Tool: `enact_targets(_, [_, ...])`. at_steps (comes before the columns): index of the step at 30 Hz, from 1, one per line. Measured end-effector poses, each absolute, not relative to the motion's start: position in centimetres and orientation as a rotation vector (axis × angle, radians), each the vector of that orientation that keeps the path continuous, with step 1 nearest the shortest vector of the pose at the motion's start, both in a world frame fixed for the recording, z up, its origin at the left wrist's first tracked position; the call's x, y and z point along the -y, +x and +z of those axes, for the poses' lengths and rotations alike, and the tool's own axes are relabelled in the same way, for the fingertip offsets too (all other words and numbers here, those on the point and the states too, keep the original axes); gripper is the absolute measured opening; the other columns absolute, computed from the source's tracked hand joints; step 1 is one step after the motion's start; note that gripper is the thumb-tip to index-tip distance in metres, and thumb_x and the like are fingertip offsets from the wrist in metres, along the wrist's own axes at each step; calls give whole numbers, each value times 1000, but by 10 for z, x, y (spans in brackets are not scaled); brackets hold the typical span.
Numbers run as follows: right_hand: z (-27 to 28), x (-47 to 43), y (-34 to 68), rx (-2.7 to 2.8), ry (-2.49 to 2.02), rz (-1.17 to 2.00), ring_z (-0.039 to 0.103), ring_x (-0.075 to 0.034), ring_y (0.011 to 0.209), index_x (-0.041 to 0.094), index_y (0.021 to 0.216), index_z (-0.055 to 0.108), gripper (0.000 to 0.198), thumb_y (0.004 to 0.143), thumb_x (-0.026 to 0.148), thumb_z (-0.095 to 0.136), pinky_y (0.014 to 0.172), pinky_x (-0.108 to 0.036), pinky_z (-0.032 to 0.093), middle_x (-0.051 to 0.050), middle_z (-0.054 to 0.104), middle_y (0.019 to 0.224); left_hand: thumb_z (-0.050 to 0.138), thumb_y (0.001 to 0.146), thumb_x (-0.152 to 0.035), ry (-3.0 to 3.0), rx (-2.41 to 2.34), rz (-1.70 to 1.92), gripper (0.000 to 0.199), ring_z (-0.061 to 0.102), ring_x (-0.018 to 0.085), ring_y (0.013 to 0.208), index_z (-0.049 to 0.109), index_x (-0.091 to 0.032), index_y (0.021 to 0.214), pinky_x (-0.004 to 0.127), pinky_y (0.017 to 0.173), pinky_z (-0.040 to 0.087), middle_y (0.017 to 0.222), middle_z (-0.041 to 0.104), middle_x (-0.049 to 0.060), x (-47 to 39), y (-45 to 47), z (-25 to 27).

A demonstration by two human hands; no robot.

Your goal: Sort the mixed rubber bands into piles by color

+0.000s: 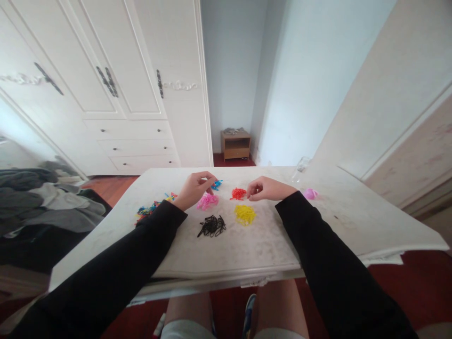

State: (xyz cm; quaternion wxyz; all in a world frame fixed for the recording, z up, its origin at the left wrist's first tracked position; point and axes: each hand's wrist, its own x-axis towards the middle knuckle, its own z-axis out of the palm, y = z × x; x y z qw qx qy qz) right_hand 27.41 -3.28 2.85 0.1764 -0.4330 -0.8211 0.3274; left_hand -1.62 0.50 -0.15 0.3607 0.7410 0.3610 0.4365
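Observation:
Small piles of rubber bands, sorted by colour, lie on the white table. My left hand (196,187) is closed, thumb and fingers bent together at the edge of the blue rubber bands (216,185); anything in its fingertips is too small to make out. Just below that hand sit the pink rubber bands (207,201). Beside the red rubber bands (238,193), my right hand (266,189) has its fingers curled into a pinch, and I cannot make out what they hold. Nearer to me are the yellow rubber bands (245,214) and the black rubber bands (212,226).
A mixed-colour pile (146,211) is partly covered by my left sleeve. To the right, the white tabletop (356,216) bears a pink-purple item (310,194) and a clear container (301,168). Dark and grey clothes (52,202) are heaped left of the table.

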Motion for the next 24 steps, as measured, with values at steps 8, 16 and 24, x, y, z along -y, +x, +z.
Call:
enact_targets(8, [12, 21, 273, 2144, -1295, 358, 51, -13, 59, 15, 78, 72, 14, 76, 21, 59, 60, -28, 36, 3, 55, 61, 70, 86, -29, 2060, -1111, 1211, 15, 64, 13, 50, 69, -16, 78, 22, 55, 48, 57, 65, 1, -2, -18, -1])
enact_targets(16, [4, 13, 274, 2169, -1279, 336, 51, -15, 61, 16, 76, 69, 15, 74, 24, 57, 62, -29, 37, 1, 56, 61, 69, 83, -38, 1980, -1195, 1244, 24, 63, 11, 50, 67, -14, 77, 21, 52, 48, 70, 68, 2, -3, -81, 28])
enact_targets(24, [2, 9, 273, 2230, -1288, 347, 55, -17, 65, 16, 77, 72, 16, 75, 24, 58, 64, -29, 39, -3, 64, 67, 78, 73, -40, 2029, -1532, 523, 28, 68, 17, 63, 77, -13, 81, 23, 56, 52, 68, 72, 7, -2, -202, 34])
